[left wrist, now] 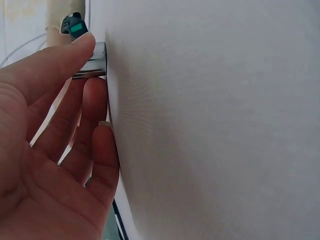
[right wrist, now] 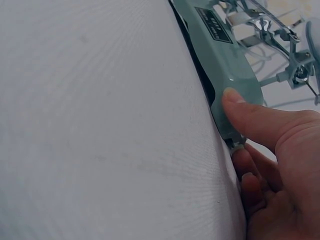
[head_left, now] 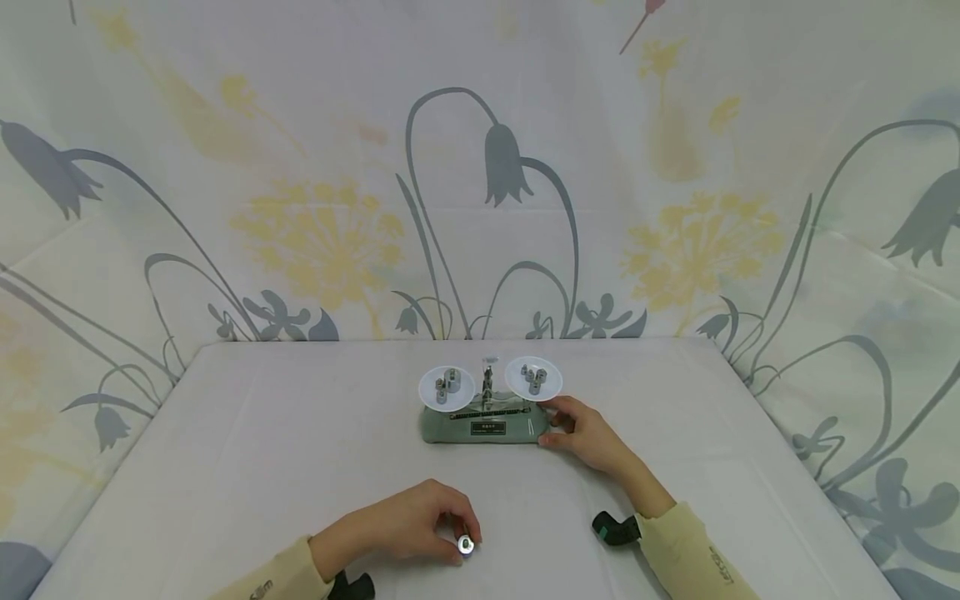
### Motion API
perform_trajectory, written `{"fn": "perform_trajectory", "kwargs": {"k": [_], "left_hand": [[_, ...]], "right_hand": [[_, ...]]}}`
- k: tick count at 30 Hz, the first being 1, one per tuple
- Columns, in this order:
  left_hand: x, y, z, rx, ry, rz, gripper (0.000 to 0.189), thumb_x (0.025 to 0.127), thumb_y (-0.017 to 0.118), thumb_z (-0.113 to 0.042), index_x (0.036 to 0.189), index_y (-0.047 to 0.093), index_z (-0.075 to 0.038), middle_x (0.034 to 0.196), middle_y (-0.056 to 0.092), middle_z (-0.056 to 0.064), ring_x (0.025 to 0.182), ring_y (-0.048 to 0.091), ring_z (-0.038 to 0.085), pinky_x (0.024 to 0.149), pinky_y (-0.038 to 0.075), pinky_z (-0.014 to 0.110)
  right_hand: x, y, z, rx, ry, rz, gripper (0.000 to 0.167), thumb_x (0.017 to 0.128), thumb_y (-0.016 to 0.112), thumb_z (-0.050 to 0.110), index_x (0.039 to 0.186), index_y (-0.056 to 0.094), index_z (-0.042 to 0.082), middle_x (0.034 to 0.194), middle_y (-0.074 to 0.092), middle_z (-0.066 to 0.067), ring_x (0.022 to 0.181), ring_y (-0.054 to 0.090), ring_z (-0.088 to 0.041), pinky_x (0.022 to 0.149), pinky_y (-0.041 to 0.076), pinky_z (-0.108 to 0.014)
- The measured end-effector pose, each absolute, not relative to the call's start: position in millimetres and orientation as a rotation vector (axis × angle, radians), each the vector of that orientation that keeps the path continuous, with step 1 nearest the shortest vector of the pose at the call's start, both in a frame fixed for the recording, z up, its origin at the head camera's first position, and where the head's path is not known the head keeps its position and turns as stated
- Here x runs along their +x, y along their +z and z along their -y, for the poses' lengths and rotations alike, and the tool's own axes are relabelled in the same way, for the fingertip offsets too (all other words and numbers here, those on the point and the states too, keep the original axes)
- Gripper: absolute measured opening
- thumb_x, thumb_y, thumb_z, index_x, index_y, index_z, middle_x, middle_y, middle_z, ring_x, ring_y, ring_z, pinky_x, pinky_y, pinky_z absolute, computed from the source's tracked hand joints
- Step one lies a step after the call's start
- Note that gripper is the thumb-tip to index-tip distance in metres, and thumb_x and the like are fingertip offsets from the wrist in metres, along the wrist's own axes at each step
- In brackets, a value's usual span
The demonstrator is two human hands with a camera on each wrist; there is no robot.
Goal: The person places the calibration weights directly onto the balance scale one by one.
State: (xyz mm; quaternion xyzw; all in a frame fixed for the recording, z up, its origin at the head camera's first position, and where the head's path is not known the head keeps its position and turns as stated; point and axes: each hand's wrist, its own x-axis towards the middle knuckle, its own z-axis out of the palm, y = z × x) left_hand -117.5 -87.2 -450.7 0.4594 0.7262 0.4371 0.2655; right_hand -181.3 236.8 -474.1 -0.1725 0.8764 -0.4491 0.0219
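A green balance scale stands toward the back of the table, with a white pan on each side. Several small metal weights lie on the left pan and several more on the right pan. At the scale's right end my right hand grips the base, thumb on the front corner and fingers curled at the end face. Nearer the front edge, my left hand pinches a shiny metal weight between thumb and fingers. In the left wrist view that weight is right at the tablecloth.
A white cloth covers the table, with a flower-patterned curtain behind it and at both sides. Dark wrist cameras sit by the right sleeve and the left sleeve.
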Motion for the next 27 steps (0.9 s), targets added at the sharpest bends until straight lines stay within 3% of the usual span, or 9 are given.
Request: {"fn": "perform_trajectory", "kwargs": {"k": [8, 27], "left_hand": [[-116.9, -447.2, 85.5, 1.222, 1.179, -1.992, 0.019, 0.084, 0.080, -0.009, 0.100, 0.074, -0.015, 0.091, 0.067, -0.014, 0.080, 0.062, 0.003, 0.070, 0.050, 0.020], [-116.6, -444.5, 84.8, 1.120, 1.188, -2.037, 0.017, 0.082, 0.082, -0.011, 0.095, 0.074, -0.019, 0.085, 0.067, -0.014, 0.078, 0.062, 0.003, 0.066, 0.047, 0.019]], "right_hand": [[-181.2, -472.2, -236.1, -0.526, -1.380, -2.715, 0.056, 0.082, 0.083, 0.017, 0.133, 0.061, 0.008, 0.116, 0.062, -0.004, 0.095, 0.054, -0.020, 0.077, 0.044, -0.030], [-180.6, -471.8, -234.9, -0.508, -1.380, -2.713, 0.056, 0.081, 0.083, 0.017, 0.133, 0.062, 0.010, 0.114, 0.062, -0.002, 0.095, 0.054, -0.020, 0.077, 0.044, -0.031]]}}
